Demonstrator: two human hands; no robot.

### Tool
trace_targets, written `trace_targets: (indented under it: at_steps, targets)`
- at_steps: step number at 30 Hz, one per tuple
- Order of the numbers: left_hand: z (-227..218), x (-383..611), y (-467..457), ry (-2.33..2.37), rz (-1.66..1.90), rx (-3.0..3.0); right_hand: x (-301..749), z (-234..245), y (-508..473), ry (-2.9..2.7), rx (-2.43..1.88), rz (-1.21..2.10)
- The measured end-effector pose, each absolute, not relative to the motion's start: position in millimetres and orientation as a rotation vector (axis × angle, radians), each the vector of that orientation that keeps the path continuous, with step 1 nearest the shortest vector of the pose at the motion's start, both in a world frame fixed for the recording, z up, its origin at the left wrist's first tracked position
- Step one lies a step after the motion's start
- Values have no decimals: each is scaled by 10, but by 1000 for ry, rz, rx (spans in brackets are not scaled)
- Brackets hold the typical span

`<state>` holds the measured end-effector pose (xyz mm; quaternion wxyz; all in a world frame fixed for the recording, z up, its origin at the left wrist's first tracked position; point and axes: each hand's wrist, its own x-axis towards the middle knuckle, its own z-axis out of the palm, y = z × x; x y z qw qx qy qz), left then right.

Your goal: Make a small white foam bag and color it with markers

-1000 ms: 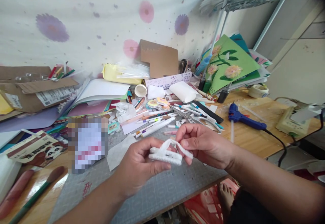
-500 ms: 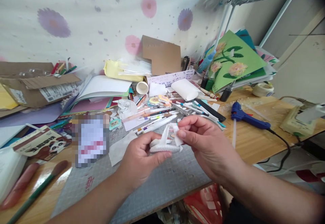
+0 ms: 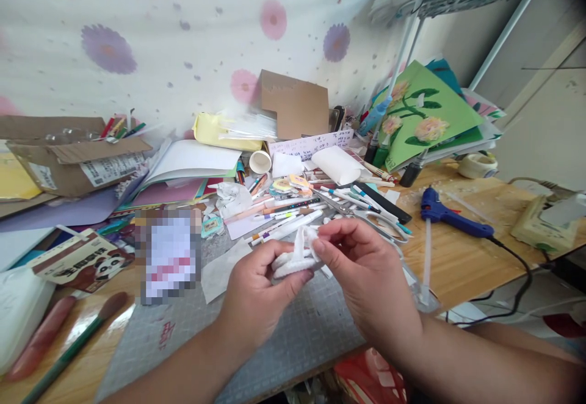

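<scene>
As my left hand (image 3: 254, 291) clasped and right hand (image 3: 373, 279) pinched white material (image 3: 293, 265), a box (image 3: 64, 173) left of the mat (image 3: 183, 343) held clear plastic (image 3: 73, 136). Pens (image 3: 290, 227) crowded the mat's far side.

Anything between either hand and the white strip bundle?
Nothing visible. The left hand grips the white strip bundle directly; the right hand's fingertips meet its raised strip, with nothing seen between.
</scene>
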<state>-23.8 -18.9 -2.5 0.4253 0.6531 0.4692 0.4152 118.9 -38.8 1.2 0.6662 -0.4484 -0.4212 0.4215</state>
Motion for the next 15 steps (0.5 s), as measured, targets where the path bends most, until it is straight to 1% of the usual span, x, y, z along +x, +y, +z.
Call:
trace_targets:
  at_steps: [2,7,10,12,15]
  targets:
    - [-29,-241,-198,1173,1039,1630,1178,-1,-400,-1006,-1058,901]
    - [-64,-261,-180,1095,1051,1522,1262,40,-400,-1054,-950,983]
    - [-115,-293,-110,1060,1090,1390,1525,108,-315,-1152,-1024,888]
    - [-143,-316,-47,1028,1172,1305,1760,138,-230,-1454,-1219,749]
    - [-155,-333,27,974,1272,1209,2032,108,-127,-2076,-1549,427]
